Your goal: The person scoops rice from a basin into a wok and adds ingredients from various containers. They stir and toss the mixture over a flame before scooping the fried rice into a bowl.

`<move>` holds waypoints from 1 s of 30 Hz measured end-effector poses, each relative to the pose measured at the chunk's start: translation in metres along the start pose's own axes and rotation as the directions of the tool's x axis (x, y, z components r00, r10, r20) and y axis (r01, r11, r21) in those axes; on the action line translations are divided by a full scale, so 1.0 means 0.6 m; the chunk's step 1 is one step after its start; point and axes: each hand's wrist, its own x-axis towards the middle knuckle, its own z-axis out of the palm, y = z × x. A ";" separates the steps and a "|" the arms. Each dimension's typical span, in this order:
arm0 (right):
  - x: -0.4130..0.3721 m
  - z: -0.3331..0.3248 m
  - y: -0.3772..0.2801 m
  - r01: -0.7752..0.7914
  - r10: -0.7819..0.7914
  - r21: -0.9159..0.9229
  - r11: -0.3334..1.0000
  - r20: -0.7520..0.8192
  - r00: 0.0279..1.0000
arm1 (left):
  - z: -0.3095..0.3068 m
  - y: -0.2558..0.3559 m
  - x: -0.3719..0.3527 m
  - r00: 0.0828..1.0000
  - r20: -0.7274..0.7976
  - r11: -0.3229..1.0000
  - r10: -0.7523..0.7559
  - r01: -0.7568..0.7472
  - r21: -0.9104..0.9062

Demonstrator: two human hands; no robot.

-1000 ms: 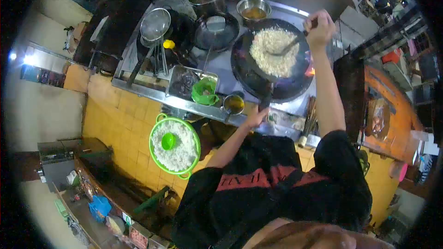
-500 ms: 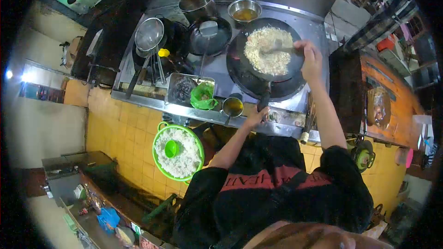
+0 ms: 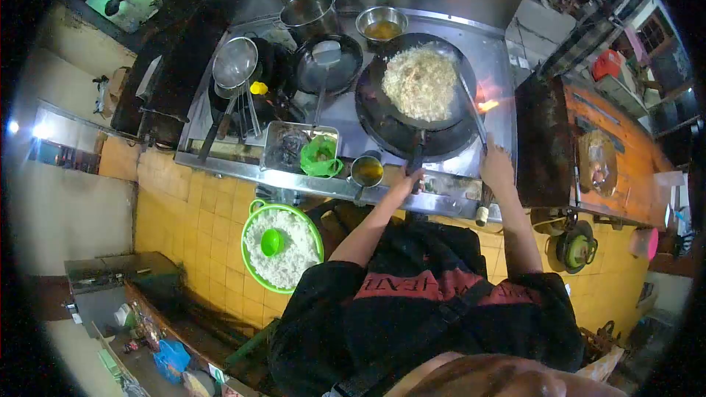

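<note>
A: Hands?
B: Left hand (image 3: 407, 182) clenched round the wok handle (image 3: 420, 148); right hand (image 3: 497, 167) grasping a long utensil (image 3: 473, 113) near its end. Food (image 3: 419, 84) sits in the wok (image 3: 396, 116).
A: Risk?
B: Flame (image 3: 487, 104) just beside the utensil could overheat it; jerking the wok could spill food.

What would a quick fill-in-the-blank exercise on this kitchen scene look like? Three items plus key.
1. The left hand grips the wok's ____, while the right hand holds a long utensil.
2. In the picture, flame shows to the wok's ____.
3. The small cup on the white rice is coloured ____.

Missing words: handle; right; green.
</note>
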 end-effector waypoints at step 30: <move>-0.076 -0.288 -0.012 0.254 -0.297 0.159 0.954 0.392 0.871 | 0.180 0.225 -0.159 0.914 0.279 0.724 -0.294 0.404 -0.560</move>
